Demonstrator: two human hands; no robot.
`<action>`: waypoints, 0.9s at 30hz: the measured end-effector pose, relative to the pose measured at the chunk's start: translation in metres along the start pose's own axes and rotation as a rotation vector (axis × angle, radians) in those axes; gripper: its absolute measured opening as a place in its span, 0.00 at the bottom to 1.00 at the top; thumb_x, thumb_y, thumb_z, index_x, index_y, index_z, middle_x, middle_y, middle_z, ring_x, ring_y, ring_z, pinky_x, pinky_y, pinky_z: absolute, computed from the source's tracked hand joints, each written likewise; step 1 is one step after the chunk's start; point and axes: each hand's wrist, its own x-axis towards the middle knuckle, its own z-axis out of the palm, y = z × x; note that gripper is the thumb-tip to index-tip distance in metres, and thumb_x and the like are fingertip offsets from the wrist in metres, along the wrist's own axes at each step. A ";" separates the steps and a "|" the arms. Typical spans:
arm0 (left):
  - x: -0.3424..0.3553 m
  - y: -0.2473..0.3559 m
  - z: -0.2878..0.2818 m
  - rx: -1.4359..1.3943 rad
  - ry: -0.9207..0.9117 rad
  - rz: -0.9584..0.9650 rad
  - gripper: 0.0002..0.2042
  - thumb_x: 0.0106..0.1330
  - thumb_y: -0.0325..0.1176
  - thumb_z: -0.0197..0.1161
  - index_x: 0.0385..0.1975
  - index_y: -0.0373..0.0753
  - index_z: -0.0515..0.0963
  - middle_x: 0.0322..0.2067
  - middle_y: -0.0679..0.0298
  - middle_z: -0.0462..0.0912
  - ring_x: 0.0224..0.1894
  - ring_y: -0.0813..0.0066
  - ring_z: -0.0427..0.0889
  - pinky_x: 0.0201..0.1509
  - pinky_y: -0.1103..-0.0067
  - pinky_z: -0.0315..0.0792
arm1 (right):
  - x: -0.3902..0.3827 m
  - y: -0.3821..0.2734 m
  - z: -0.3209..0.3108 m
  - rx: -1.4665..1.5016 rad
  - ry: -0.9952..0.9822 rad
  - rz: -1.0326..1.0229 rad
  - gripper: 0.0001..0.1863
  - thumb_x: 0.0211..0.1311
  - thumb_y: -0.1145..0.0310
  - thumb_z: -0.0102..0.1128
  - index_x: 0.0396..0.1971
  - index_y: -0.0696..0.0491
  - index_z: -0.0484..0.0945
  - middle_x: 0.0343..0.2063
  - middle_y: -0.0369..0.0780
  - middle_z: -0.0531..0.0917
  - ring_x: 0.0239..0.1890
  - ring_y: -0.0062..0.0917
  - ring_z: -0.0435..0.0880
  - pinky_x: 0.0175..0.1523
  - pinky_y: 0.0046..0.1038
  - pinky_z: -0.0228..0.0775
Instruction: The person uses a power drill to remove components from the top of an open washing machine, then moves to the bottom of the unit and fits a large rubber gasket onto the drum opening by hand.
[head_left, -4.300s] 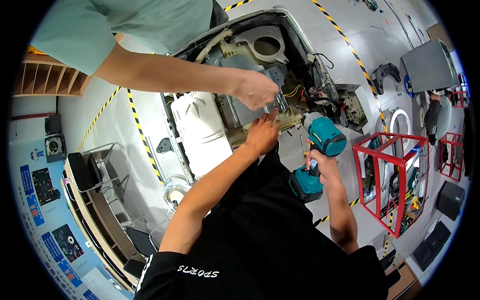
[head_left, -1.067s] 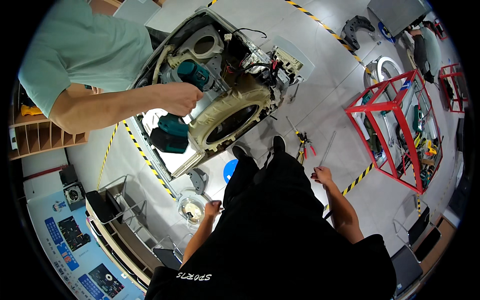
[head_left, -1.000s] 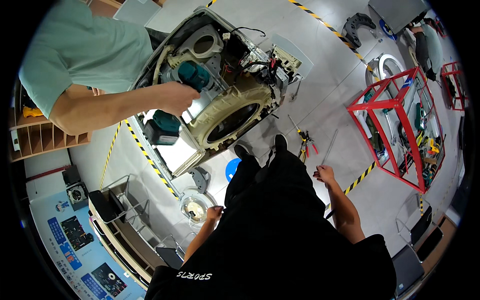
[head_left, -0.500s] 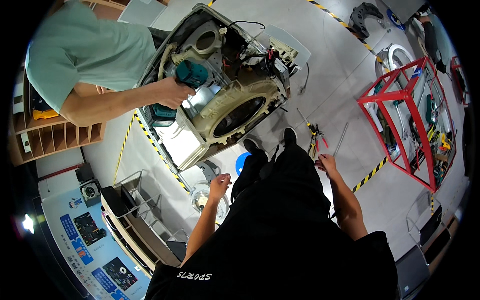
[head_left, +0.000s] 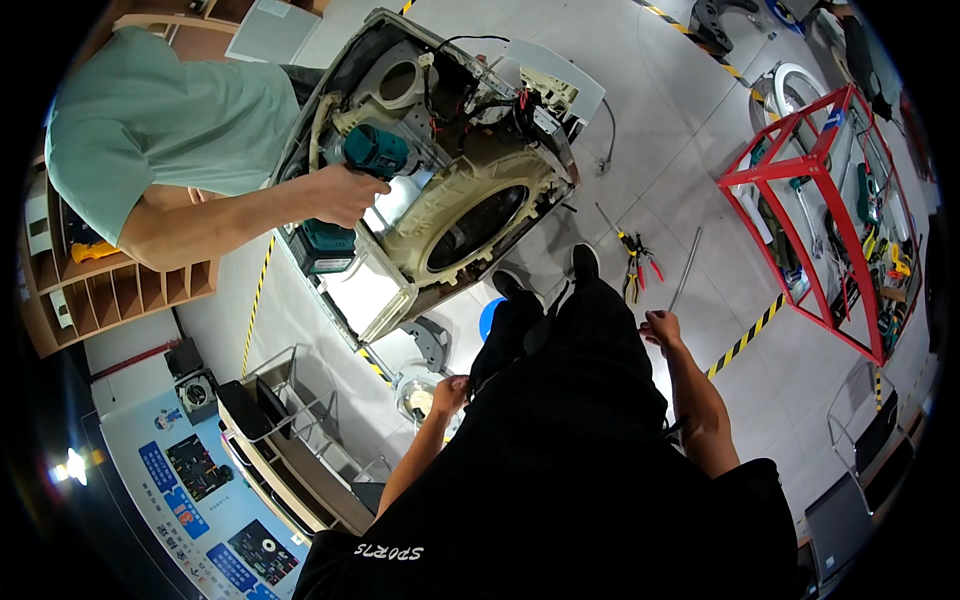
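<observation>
My left hand (head_left: 450, 393) hangs beside my left trouser leg, its fingers curled in and partly lost against the dark cloth; I see nothing in it. Held low by my right thigh, my right hand (head_left: 660, 328) has loosely bent fingers, a little apart and without an object. Nearest to it on the floor are a metal rod (head_left: 686, 268), red-handled pliers (head_left: 648, 264) and a yellow-and-black screwdriver (head_left: 620, 233). Ahead of my feet stands a partly dismantled washing machine (head_left: 400, 250). Over it, a co-worker's hand (head_left: 352, 194) grips a teal cordless drill (head_left: 375, 150).
A red-framed rack (head_left: 815, 180) of tools stands at right. Behind my left hand lie a round clear part (head_left: 418, 396) and a grey curved weight (head_left: 428, 340). A blue disc (head_left: 490, 318) is by my left foot. Chairs (head_left: 262, 405) and a wooden shelf (head_left: 120, 290) stand left.
My left hand has moved right, against my trouser leg, its fingers more curled. My right hand stays by my thigh. The view has shifted slightly; the co-worker keeps the drill over the machine.
</observation>
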 end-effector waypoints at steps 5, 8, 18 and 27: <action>0.032 -0.015 0.004 0.035 0.026 0.204 0.12 0.65 0.36 0.54 0.40 0.37 0.79 0.31 0.60 0.83 0.30 0.76 0.79 0.34 0.80 0.71 | 0.003 -0.003 0.000 0.031 -0.037 -0.050 0.15 0.59 0.60 0.53 0.39 0.55 0.75 0.26 0.39 0.82 0.25 0.24 0.82 0.30 0.25 0.70; 0.040 -0.010 0.007 -0.110 0.010 0.100 0.12 0.65 0.36 0.54 0.40 0.36 0.79 0.31 0.59 0.83 0.31 0.75 0.80 0.35 0.80 0.71 | 0.010 -0.006 0.000 0.063 -0.068 -0.087 0.14 0.59 0.60 0.53 0.38 0.54 0.75 0.26 0.39 0.82 0.26 0.25 0.82 0.30 0.25 0.71; 0.042 -0.047 0.019 -0.129 0.002 0.145 0.10 0.64 0.32 0.54 0.38 0.35 0.79 0.30 0.61 0.82 0.30 0.78 0.78 0.33 0.80 0.72 | 0.017 -0.009 0.001 0.042 -0.080 -0.085 0.14 0.59 0.59 0.53 0.38 0.53 0.75 0.26 0.39 0.82 0.26 0.26 0.83 0.31 0.26 0.72; 0.035 -0.036 0.035 -0.189 0.037 0.055 0.10 0.62 0.32 0.55 0.37 0.34 0.79 0.30 0.58 0.83 0.31 0.72 0.82 0.35 0.78 0.74 | 0.016 -0.006 -0.008 -0.049 -0.087 -0.081 0.12 0.59 0.60 0.53 0.36 0.51 0.75 0.26 0.39 0.82 0.26 0.24 0.81 0.30 0.28 0.72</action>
